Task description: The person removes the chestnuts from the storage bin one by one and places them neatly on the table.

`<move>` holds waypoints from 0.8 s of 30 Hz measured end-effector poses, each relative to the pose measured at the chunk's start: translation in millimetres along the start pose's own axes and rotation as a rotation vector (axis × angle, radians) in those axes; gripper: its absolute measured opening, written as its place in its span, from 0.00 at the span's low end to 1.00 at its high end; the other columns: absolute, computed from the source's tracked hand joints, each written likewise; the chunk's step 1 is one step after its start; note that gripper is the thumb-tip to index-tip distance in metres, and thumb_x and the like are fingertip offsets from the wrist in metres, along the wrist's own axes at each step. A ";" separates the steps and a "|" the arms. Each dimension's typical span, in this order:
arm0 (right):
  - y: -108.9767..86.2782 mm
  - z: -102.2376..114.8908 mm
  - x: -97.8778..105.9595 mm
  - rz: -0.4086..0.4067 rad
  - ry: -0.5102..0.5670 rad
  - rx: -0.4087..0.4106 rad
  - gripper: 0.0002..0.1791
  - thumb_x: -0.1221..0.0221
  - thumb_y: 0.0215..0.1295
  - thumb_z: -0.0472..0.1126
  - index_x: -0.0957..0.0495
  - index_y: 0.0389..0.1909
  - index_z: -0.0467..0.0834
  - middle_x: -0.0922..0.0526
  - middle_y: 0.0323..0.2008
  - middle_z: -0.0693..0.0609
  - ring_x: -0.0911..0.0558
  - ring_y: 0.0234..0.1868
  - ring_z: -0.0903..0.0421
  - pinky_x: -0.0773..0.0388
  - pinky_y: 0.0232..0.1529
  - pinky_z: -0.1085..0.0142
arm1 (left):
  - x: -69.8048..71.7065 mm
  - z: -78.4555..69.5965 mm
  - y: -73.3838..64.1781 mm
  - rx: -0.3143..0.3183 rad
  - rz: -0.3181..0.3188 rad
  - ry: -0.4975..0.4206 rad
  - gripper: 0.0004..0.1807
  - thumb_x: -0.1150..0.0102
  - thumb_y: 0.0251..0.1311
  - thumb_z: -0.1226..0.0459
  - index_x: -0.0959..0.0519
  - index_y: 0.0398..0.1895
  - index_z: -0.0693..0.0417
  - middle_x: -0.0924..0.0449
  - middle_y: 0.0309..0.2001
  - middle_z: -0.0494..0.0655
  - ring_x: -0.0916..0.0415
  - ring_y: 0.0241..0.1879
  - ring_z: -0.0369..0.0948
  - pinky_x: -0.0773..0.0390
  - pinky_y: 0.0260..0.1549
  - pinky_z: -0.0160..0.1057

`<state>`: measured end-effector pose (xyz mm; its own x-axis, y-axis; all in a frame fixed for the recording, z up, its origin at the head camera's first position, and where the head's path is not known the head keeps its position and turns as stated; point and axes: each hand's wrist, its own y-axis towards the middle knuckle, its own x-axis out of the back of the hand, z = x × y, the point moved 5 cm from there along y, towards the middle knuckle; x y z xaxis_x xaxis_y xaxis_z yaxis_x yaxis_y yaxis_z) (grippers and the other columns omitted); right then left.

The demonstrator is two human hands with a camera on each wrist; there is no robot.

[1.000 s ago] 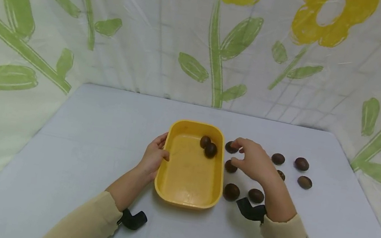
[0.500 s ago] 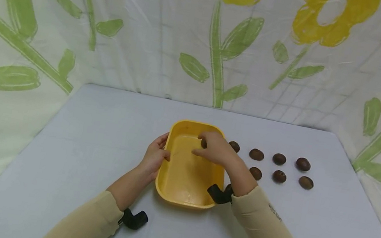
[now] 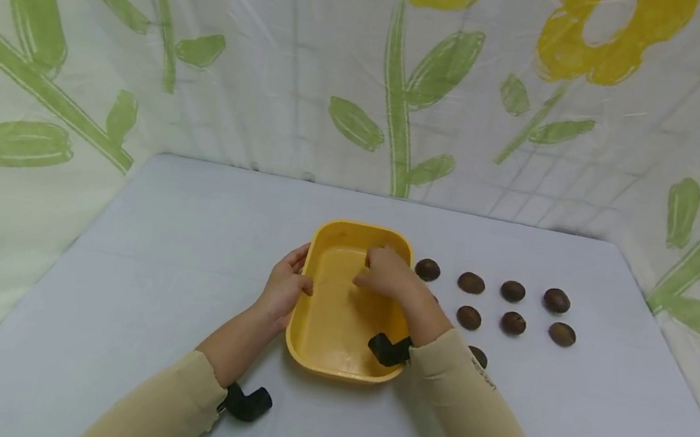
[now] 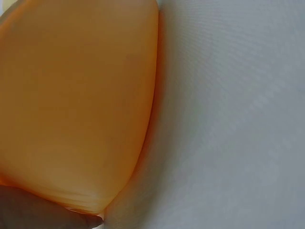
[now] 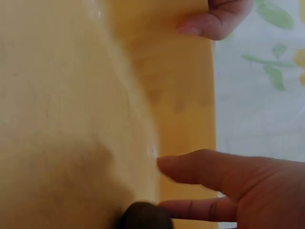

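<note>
A deep yellow plastic tray (image 3: 338, 335) stands mid-table. My left hand (image 3: 279, 291) grips its left wall, thumb over the rim; the left wrist view shows the tray's outer wall (image 4: 81, 105) and a dark bit of finger (image 4: 43, 210). My right hand (image 3: 390, 277) reaches into the tray's upper right part and hides what lies beneath it. In the right wrist view, a finger touches a dark round thing (image 5: 145, 217) at the bottom edge, while the digit above stays apart from it; other fingers are hidden.
Right of the tray lie several dark brown, oval, nut-like things in loose rows, including one (image 3: 427, 269) near the rim and one (image 3: 561, 334) at the far end. The right forearm covers part of the front row. A flowered cloth (image 3: 241, 79) hangs behind the table.
My right hand has moved left from the brown ovals on the table into the tray, over the two dark ovals seen there earlier. The left hand keeps its grip on the tray.
</note>
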<state>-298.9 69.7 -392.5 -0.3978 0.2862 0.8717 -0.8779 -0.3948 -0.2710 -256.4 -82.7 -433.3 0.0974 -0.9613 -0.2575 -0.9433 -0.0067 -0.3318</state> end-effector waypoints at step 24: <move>-2.9 14.3 -6.1 -0.017 0.045 0.113 0.11 0.37 0.53 0.37 0.24 0.37 0.41 0.21 0.35 0.47 0.27 0.35 0.53 0.28 0.39 0.65 | 0.0 -1.0 -1.0 -0.002 0.004 0.012 0.46 0.63 0.40 0.86 0.45 0.70 0.54 0.47 0.72 0.49 0.47 0.69 0.45 0.39 0.65 0.44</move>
<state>-290.1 56.6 -391.2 -0.3970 0.3316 0.8558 -0.8499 -0.4848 -0.2064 -255.8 -83.0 -432.1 0.0903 -0.9645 -0.2480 -0.9444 -0.0038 -0.3288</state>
